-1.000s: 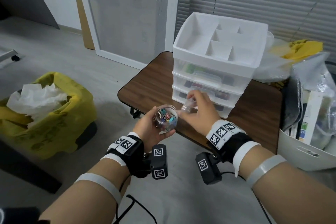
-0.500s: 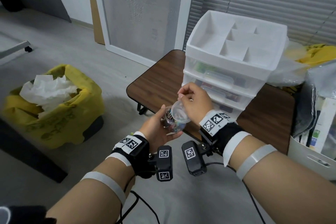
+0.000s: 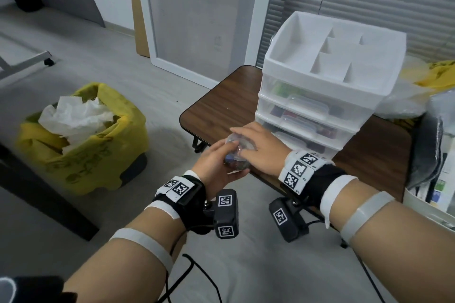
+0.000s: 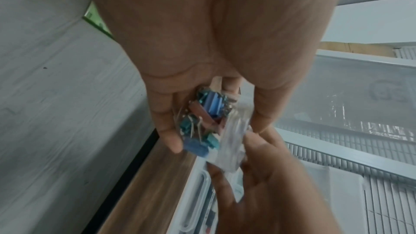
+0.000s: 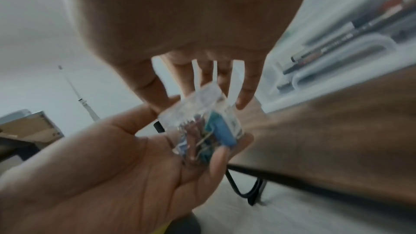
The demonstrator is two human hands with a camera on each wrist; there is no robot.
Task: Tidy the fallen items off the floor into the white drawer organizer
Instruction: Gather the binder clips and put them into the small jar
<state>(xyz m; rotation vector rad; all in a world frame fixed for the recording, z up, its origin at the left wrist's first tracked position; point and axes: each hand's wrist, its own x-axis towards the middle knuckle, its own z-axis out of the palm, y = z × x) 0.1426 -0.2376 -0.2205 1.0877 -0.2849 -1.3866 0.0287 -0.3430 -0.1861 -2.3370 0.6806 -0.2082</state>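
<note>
A small clear tub [image 3: 235, 155] packed with coloured binder clips [image 4: 203, 118] sits in mid-air between the two hands, just off the near edge of the bench [image 3: 221, 106] and in front of the lowest drawer. The left hand [image 3: 216, 167] cups it from below and behind, fingers curled round its wall so it cannot tip and spill. The right hand [image 3: 258, 147] lies over the top, its fingertips [image 5: 244, 99] bent down around the clear lid [image 5: 198, 102]. That looks to me like someone pressing or twisting the cap home, which would make sense before putting the tub away; loose clips would scatter otherwise. Whether the lid is fully seated I cannot tell, as the plastic is blurred in both wrist views.

Behind the hands stands the white drawer organizer [image 3: 320, 96], its divided top tray open to the ceiling and its three drawers shut, so the tray seems the easier place to set the tub. Off to the left on the floor is a yellow-bagged bin [image 3: 81, 140] stuffed with white paper.
</note>
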